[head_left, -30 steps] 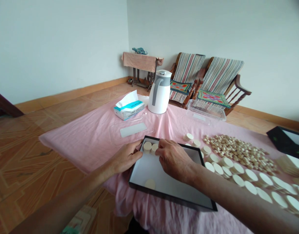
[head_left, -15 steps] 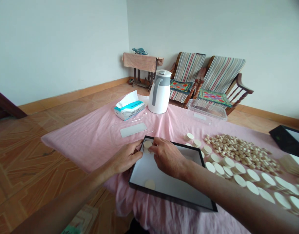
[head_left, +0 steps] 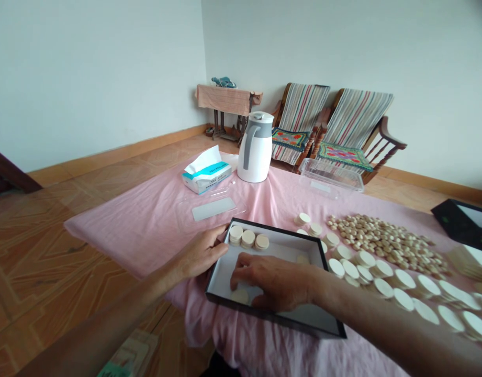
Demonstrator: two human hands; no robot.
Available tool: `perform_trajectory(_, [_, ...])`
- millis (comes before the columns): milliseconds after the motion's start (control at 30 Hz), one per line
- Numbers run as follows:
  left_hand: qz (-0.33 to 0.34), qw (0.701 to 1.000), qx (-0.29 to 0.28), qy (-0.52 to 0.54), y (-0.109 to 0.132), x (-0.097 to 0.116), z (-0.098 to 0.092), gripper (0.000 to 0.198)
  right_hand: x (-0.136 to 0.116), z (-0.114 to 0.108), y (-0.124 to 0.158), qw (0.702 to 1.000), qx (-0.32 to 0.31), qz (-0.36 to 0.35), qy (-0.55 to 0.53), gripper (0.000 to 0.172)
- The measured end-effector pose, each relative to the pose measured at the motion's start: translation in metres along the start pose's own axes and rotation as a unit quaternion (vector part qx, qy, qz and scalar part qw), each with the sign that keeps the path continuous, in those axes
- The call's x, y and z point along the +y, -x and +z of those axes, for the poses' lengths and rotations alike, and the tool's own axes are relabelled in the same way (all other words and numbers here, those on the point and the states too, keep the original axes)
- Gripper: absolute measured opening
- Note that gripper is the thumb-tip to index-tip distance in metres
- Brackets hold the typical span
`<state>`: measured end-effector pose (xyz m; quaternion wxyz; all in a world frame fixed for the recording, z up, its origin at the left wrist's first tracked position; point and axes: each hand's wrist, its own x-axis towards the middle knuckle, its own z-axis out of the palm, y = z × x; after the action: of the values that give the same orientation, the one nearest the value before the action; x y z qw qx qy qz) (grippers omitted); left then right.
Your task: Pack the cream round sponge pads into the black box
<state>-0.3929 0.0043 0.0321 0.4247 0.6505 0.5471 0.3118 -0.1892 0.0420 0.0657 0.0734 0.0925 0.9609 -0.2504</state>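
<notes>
A shallow black-rimmed box (head_left: 272, 232) with a white lining sits on a pink cloth (head_left: 126, 225), and inside it three short stacks of cream discs (head_left: 248, 239) stand in a row along the far wall. One loose disc (head_left: 239, 297) lies near the front wall and another (head_left: 302, 259) near the right wall. The left hand (head_left: 199, 254) lies open, its fingers loosely spread against the box's left rim, gripping nothing. The right hand (head_left: 270, 280) arches over the box floor, fingers curved down just above the front disc; whether they pinch anything is hidden. To the right, loose discs (head_left: 382, 288) and a heap of small pellets (head_left: 382, 241) cover the cloth, beyond them a clear plastic box (head_left: 331, 175).
</notes>
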Motion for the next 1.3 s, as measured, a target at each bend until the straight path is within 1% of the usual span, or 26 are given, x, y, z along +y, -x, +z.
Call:
perform_trajectory(133, [0.002, 1.0, 0.002, -0.008, 0.0, 0.0, 0.001, 0.044, -0.003, 0.009, -0.006, 0.999, -0.005, 0.0, 0.047, 0.033])
perform_trajectory(233, [0.005, 1.0, 0.005, -0.013, 0.0, 0.0, 0.001, 0.043, -0.003, 0.009, -0.009, 0.997, -0.018, -0.016, 0.072, 0.03])
perform_trajectory(300, [0.007, 1.0, 0.008, -0.016, 0.0, 0.0, 0.001, 0.043, -0.002, 0.005, -0.008, 0.996, 0.005, -0.003, 0.093, 0.028])
perform_trajectory(333, [0.008, 1.0, 0.007, -0.015, 0.0, 0.0, 0.001, 0.043, -0.001, 0.002, -0.008, 0.994, 0.031, 0.015, 0.103, 0.027])
perform_trajectory(400, [0.011, 1.0, 0.002, -0.006, 0.0, 0.0, 0.0, 0.044, 0.001, -0.004, -0.008, 0.984, 0.105, 0.08, 0.122, 0.024])
perform_trajectory(467, [0.016, 1.0, -0.002, 0.002, 0.0, 0.001, 0.0, 0.045, 0.003, -0.009, -0.009, 0.961, 0.171, 0.164, 0.141, 0.021])
perform_trajectory(500, [0.017, 1.0, -0.002, 0.003, 0.0, 0.001, -0.001, 0.045, 0.003, -0.01, -0.01, 0.949, 0.191, 0.201, 0.151, 0.02])
perform_trajectory(567, [0.017, 1.0, 0.001, 0.002, 0.0, 0.002, -0.001, 0.046, 0.004, -0.01, -0.013, 0.929, 0.209, 0.254, 0.169, 0.018])
perform_trajectory(700, [0.011, 1.0, 0.002, 0.001, 0.0, 0.002, -0.001, 0.046, 0.004, -0.004, -0.022, 0.906, 0.207, 0.306, 0.209, 0.017])
perform_trajectory(900, [0.016, 1.0, 0.005, 0.004, 0.0, 0.001, -0.001, 0.046, 0.004, 0.002, -0.031, 0.888, 0.218, 0.322, 0.244, 0.026])
perform_trajectory(1033, [0.018, 1.0, 0.0, -0.001, 0.0, 0.002, -0.001, 0.045, 0.0, -0.009, -0.021, 0.887, 0.224, 0.32, 0.246, 0.031])
perform_trajectory(1100, [0.019, 1.0, -0.004, -0.003, -0.001, 0.001, -0.001, 0.046, -0.001, -0.019, -0.008, 0.886, 0.219, 0.328, 0.243, 0.028])
perform_trajectory(1133, [0.018, 1.0, -0.006, -0.005, -0.001, 0.001, -0.002, 0.047, -0.001, -0.024, 0.0, 0.888, 0.205, 0.335, 0.237, 0.024])
perform_trajectory(1200, [0.016, 1.0, -0.008, -0.009, -0.002, 0.0, -0.002, 0.047, -0.001, -0.03, 0.016, 0.902, 0.146, 0.346, 0.212, 0.016])
perform_trajectory(1267, [0.014, 1.0, -0.011, -0.009, -0.003, -0.001, -0.002, 0.046, 0.0, -0.03, 0.029, 0.917, 0.082, 0.346, 0.181, 0.01])
perform_trajectory(1300, [0.013, 1.0, -0.012, -0.008, -0.003, -0.001, -0.002, 0.046, 0.001, -0.026, 0.034, 0.922, 0.062, 0.344, 0.168, 0.008])
